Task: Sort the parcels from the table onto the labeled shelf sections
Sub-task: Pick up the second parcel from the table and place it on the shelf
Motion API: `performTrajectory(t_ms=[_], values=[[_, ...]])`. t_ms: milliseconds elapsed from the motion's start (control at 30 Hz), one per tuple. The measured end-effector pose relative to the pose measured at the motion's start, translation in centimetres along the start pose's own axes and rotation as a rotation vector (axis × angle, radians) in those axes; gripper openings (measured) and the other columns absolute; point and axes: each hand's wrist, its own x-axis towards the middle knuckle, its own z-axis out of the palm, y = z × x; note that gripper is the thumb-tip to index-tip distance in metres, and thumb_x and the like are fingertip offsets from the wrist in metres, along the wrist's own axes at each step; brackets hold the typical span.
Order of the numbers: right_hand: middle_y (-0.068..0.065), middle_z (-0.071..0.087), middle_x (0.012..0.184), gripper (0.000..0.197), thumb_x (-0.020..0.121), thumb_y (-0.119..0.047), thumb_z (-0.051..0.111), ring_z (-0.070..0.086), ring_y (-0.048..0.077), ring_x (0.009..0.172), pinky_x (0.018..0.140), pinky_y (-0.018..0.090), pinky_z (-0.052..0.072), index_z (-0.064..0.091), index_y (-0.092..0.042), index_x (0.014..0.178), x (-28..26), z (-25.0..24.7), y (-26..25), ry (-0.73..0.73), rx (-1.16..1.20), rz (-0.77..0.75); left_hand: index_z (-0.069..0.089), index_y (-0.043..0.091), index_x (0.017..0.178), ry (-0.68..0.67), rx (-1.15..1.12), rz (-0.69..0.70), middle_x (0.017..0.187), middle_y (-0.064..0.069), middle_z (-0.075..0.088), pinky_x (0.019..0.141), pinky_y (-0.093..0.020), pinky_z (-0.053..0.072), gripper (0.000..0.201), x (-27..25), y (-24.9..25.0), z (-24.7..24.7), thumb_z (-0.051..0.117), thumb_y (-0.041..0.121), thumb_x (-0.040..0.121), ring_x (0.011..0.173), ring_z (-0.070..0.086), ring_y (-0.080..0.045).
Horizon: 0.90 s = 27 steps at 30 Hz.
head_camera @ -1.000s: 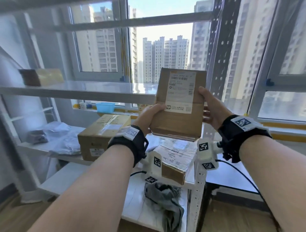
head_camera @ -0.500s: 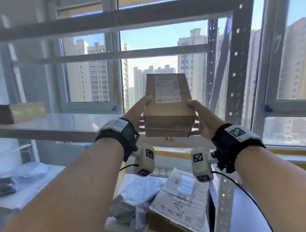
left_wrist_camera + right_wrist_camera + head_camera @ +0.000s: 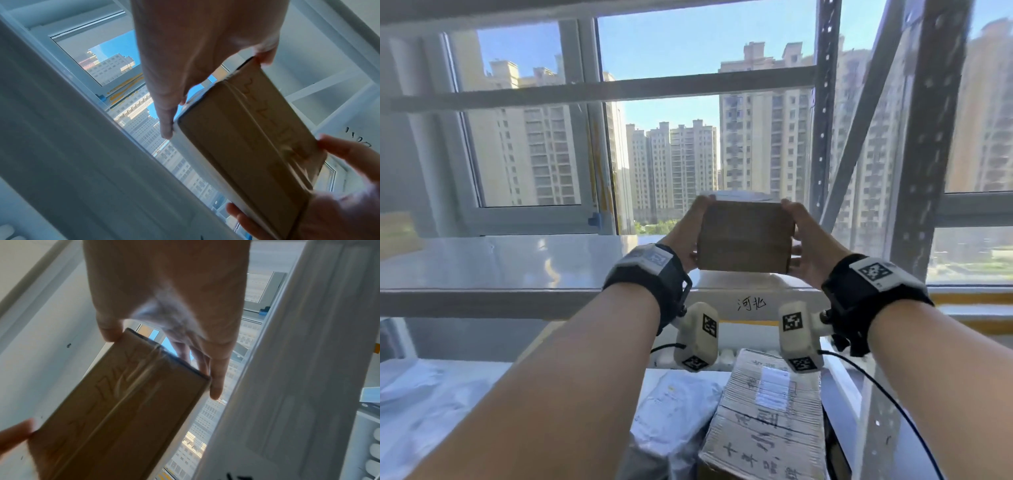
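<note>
A brown cardboard parcel (image 3: 744, 236) is held level just over the upper white shelf (image 3: 500, 263), above a handwritten label (image 3: 751, 303) on the shelf's front edge. My left hand (image 3: 690, 236) grips its left side and my right hand (image 3: 803, 240) grips its right side. A white shipping label lies on the parcel's top, seen only edge-on. In the left wrist view the parcel (image 3: 246, 146) shows its taped underside, with my thumb beneath and fingers along the far side. The right wrist view shows the same parcel (image 3: 115, 410) from below.
On the lower shelf lie a large taped box with handwriting (image 3: 767, 421) and grey plastic mailers (image 3: 674, 411). Perforated metal uprights (image 3: 924, 144) stand at the right. A brown parcel (image 3: 397, 229) sits at the far left of the upper shelf. Windows lie behind.
Both hands have carried the parcel forward and down toward the upper shelf, tipping it from label-facing-me to flat. The view has tilted upward.
</note>
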Motion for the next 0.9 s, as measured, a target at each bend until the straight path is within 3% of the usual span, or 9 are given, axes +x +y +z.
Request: performTrajectory(t_ms=[67, 100, 133, 200, 267, 333, 467, 733, 900], values=[[0.005, 0.065, 0.095, 0.037, 0.087, -0.054, 0.057, 0.064, 0.02, 0.082, 0.064, 0.03, 0.05, 0.062, -0.019, 0.102, 0.9, 0.6, 0.4, 0.062, 0.002, -0.02, 0.057, 0.021, 0.08, -0.008, 0.004, 0.013, 0.06, 0.001, 0.067, 0.045, -0.02, 0.055, 0.028, 0.6, -0.2, 0.1, 0.051, 0.043, 0.096, 0.048, 0.068, -0.012], [0.006, 0.066, 0.097, 0.04, 0.087, -0.053, 0.057, 0.065, 0.02, 0.084, 0.065, 0.029, 0.05, 0.062, -0.018, 0.106, 1.3, 0.8, 0.6, 0.092, -0.004, -0.026, 0.056, 0.02, 0.08, -0.008, 0.01, 0.016, 0.064, 0.0, 0.065, 0.041, -0.018, 0.052, 0.027, 0.9, -0.3, 0.1, 0.05, 0.04, 0.097, 0.05, 0.066, -0.012], [0.006, 0.066, 0.098, 0.043, 0.086, -0.053, 0.057, 0.065, 0.02, 0.086, 0.067, 0.029, 0.05, 0.062, -0.017, 0.109, 1.7, 0.9, 0.7, 0.112, -0.009, -0.034, 0.055, 0.019, 0.081, -0.005, 0.003, 0.016, 0.069, -0.001, 0.062, 0.044, -0.019, 0.054, 0.026, 1.2, -0.4, 0.0, 0.05, 0.039, 0.097, 0.057, 0.065, -0.015], [0.006, 0.069, 0.098, 0.047, 0.083, -0.056, 0.059, 0.068, 0.021, 0.086, 0.071, 0.032, 0.055, 0.063, -0.016, 0.107, 2.5, 1.1, 1.1, 0.125, -0.015, -0.037, 0.056, 0.02, 0.081, 0.006, -0.01, 0.007, 0.064, -0.001, 0.065, 0.063, -0.028, 0.056, 0.028, 1.7, -0.6, -0.2, 0.051, 0.042, 0.095, 0.067, 0.063, -0.019], [0.007, 0.071, 0.096, 0.047, 0.08, -0.06, 0.06, 0.07, 0.023, 0.087, 0.085, 0.039, 0.058, 0.063, -0.018, 0.1, 2.9, 1.1, 1.4, 0.122, -0.016, -0.038, 0.058, 0.02, 0.078, 0.034, 0.001, -0.004, 0.054, 0.001, 0.066, 0.077, -0.035, 0.055, 0.033, 1.8, -0.8, -0.3, 0.051, 0.049, 0.092, 0.068, 0.062, -0.021], [0.007, 0.07, 0.097, 0.05, 0.082, -0.062, 0.058, 0.07, 0.025, 0.092, 0.094, 0.042, 0.055, 0.063, -0.018, 0.104, 2.9, 1.2, 1.5, 0.112, -0.024, -0.042, 0.056, 0.019, 0.074, 0.041, -0.005, -0.011, 0.063, -0.002, 0.059, 0.084, -0.039, 0.05, 0.039, 2.1, -1.0, -0.3, 0.053, 0.054, 0.09, 0.066, 0.058, -0.021], [0.01, 0.069, 0.115, 0.068, 0.078, -0.062, 0.054, 0.066, 0.029, 0.106, 0.1, 0.046, 0.051, 0.06, -0.014, 0.125, 2.9, 1.1, 1.6, 0.132, -0.085, -0.035, 0.054, 0.02, 0.076, 0.074, 0.044, -0.01, 0.066, -0.001, 0.055, 0.076, -0.032, 0.049, 0.037, 2.2, -1.1, -0.1, 0.049, 0.053, 0.093, 0.06, 0.055, -0.017], [0.011, 0.071, 0.114, 0.093, 0.055, -0.072, 0.052, 0.067, 0.031, 0.105, 0.1, 0.048, 0.05, 0.061, -0.013, 0.126, 3.3, 0.6, 2.0, 0.156, -0.154, -0.032, 0.055, 0.021, 0.075, 0.064, 0.078, -0.017, 0.066, 0.001, 0.055, 0.058, -0.024, 0.045, 0.033, 2.5, -1.1, 0.0, 0.046, 0.048, 0.093, 0.06, 0.054, -0.015], [0.012, 0.07, 0.114, 0.095, 0.05, -0.073, 0.055, 0.067, 0.031, 0.105, 0.1, 0.047, 0.051, 0.061, -0.012, 0.123, 2.8, 0.7, 2.0, 0.148, -0.175, -0.039, 0.058, 0.024, 0.078, 0.041, 0.105, -0.014, 0.064, 0.003, 0.062, 0.061, -0.023, 0.049, 0.034, 2.1, -1.3, -0.2, 0.043, 0.049, 0.096, 0.06, 0.057, -0.015]])
